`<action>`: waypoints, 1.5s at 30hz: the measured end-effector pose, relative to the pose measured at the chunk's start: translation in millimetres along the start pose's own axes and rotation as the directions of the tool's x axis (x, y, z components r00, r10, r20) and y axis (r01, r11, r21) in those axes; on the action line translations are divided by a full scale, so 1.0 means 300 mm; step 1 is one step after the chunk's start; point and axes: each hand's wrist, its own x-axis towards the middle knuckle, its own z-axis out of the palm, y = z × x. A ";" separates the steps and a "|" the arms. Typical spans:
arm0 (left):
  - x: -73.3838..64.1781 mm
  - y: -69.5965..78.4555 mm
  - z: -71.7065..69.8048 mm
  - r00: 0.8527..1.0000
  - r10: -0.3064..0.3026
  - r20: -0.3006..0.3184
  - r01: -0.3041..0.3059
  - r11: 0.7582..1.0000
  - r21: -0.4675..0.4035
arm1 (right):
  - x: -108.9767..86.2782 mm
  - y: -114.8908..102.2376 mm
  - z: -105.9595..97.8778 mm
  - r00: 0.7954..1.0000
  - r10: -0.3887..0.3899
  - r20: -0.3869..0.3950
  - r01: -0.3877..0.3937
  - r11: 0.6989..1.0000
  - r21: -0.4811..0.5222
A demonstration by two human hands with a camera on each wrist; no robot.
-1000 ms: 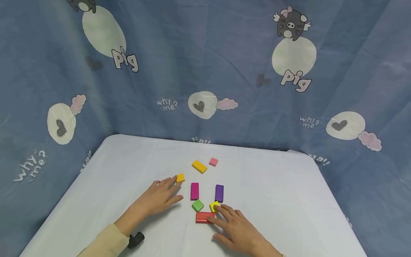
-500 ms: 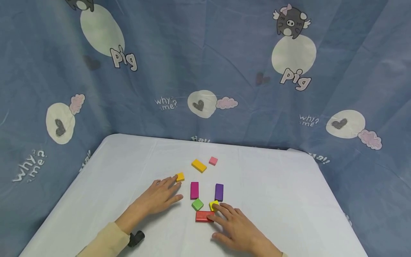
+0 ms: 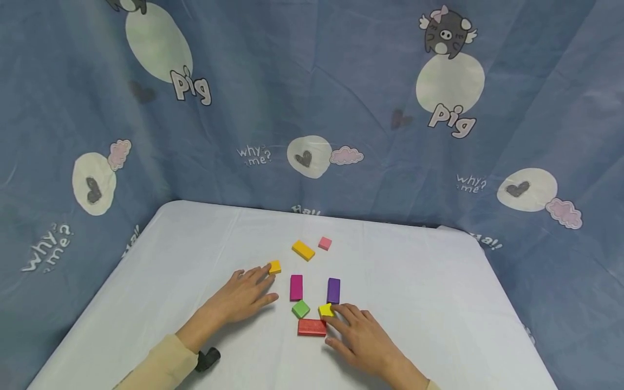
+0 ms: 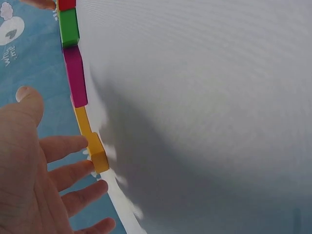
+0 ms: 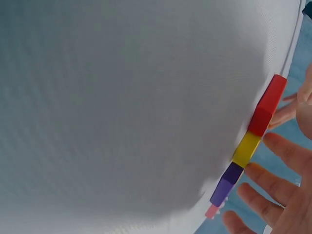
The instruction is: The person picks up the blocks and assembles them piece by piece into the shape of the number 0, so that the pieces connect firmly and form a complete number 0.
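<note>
My left hand (image 3: 244,297) lies with its fingers spread, fingertips right at a small orange-yellow block (image 3: 275,267). In the left wrist view, that block (image 4: 98,153) shows beside the index and middle fingertips. My right hand (image 3: 363,338) has its fingers extended, fingertips at the small yellow block (image 3: 325,310) and near the right end of the red block (image 3: 312,327). Between the hands lie a magenta block (image 3: 296,287), a green block (image 3: 300,309) turned like a diamond, and a purple block (image 3: 333,291).
Farther back on the white table (image 3: 414,281) lie a longer orange-yellow block (image 3: 303,250) and a small pink block (image 3: 325,243). A blue printed curtain (image 3: 312,97) hangs behind the table. A black object (image 3: 208,359) shows by the left wrist.
My right hand's index finger has drawn back off the red block to its right end, and the fingers have shifted slightly up. The left hand and the blocks stay in place.
</note>
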 end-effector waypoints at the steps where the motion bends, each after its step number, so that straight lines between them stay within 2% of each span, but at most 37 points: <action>1: 0.001 0.000 0.000 1.000 0.000 -0.001 0.000 1.000 0.002 | 0.000 0.000 0.001 1.000 0.002 0.006 -0.002 1.000 0.001; 22: 0.036 -0.010 0.017 0.999 -0.044 -0.012 0.044 0.999 0.002 | -0.006 -0.003 -0.002 0.999 -0.016 0.033 0.014 0.999 0.049; 33: 0.068 -0.001 0.023 0.999 -0.021 0.033 0.021 1.000 -0.006 | -0.015 -0.019 -0.013 0.995 -0.020 0.102 0.011 0.996 0.085; 40: 0.090 0.000 0.024 1.000 -0.004 0.020 0.004 1.000 -0.018 | -0.023 -0.022 -0.015 0.996 -0.061 0.061 0.057 0.996 0.061; 45: 0.096 -0.003 0.027 1.000 -0.001 0.013 0.002 1.000 -0.009 | -0.026 -0.025 -0.017 0.997 -0.055 0.063 0.052 0.997 0.049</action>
